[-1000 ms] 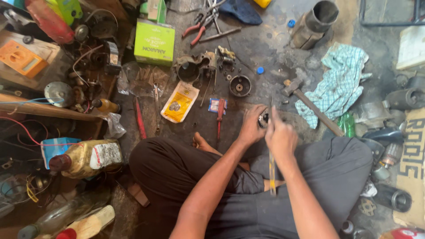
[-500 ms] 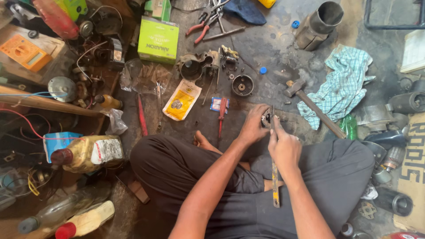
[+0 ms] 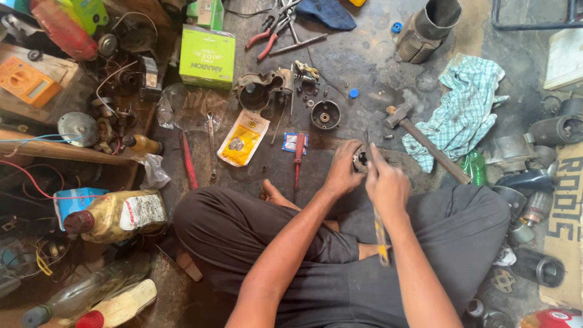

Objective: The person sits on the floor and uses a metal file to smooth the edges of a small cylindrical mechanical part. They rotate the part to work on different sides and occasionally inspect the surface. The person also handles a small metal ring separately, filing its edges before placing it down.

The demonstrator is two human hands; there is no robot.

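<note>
a: going left to right on the floor, what's there?

b: far left a yellowish oil bottle (image 3: 115, 215) lying on its side, a green box (image 3: 207, 56) further up, then a yellow packet (image 3: 244, 137) and a red-handled screwdriver (image 3: 298, 159).

a: and the hands?

b: the person sits cross-legged. left hand (image 3: 341, 172) is curled around a small round metal part (image 3: 361, 159), gripping it just past the knees. right hand (image 3: 386, 186) is closed on a thin tool with a yellow-marked handle (image 3: 381, 237), its tip at the part.

a: to the right?

b: a hammer (image 3: 425, 141) lying beside a checked cloth (image 3: 470, 106), then grey metal cylinders (image 3: 562, 129) at the edge.
</note>
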